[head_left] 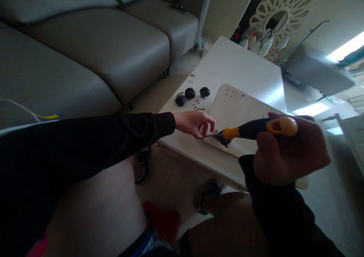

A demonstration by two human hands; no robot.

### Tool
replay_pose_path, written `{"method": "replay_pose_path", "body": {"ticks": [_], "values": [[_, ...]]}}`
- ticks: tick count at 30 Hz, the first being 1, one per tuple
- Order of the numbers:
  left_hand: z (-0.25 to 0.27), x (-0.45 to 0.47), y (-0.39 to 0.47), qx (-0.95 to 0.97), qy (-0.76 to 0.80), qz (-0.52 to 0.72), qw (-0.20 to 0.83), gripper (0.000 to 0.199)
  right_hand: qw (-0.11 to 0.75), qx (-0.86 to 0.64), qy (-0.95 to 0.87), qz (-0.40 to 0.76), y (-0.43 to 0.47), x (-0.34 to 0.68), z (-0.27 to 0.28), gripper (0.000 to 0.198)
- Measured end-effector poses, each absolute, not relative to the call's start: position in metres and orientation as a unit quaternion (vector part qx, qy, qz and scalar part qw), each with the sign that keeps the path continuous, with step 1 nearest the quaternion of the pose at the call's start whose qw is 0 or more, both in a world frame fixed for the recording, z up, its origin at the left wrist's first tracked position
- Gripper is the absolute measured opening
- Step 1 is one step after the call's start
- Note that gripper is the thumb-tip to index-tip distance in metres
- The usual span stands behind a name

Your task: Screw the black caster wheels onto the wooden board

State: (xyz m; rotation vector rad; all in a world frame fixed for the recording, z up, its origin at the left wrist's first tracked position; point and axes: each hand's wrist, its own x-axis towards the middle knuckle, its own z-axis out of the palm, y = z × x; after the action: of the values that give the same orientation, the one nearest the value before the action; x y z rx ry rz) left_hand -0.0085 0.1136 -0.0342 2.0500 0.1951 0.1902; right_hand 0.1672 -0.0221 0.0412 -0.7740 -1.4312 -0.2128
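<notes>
The right hand (pixel 295 150) is raised, fingers wrapped around the handle of the screwdriver (pixel 250 130), which points left above the white board (pixel 241 105). The left arm (pixel 127 133) reaches straight across, the left hand (pixel 195 122) curled at the tip; whether it pinches anything, I can't tell.

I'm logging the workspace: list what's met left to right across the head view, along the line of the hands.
Black left sleeve → left hand → yellow-and-black screwdriver → right hand.
</notes>
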Motion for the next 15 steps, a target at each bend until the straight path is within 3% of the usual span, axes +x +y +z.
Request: {"method": "replay_pose_path", "body": {"ticks": [15], "values": [[-0.0342,-0.0077,0.1098,0.870,0.101,0.140,0.462,0.031,0.649,-0.331,-0.663,-0.171,-0.0167,0.1726,0.0491,0.035]]}}
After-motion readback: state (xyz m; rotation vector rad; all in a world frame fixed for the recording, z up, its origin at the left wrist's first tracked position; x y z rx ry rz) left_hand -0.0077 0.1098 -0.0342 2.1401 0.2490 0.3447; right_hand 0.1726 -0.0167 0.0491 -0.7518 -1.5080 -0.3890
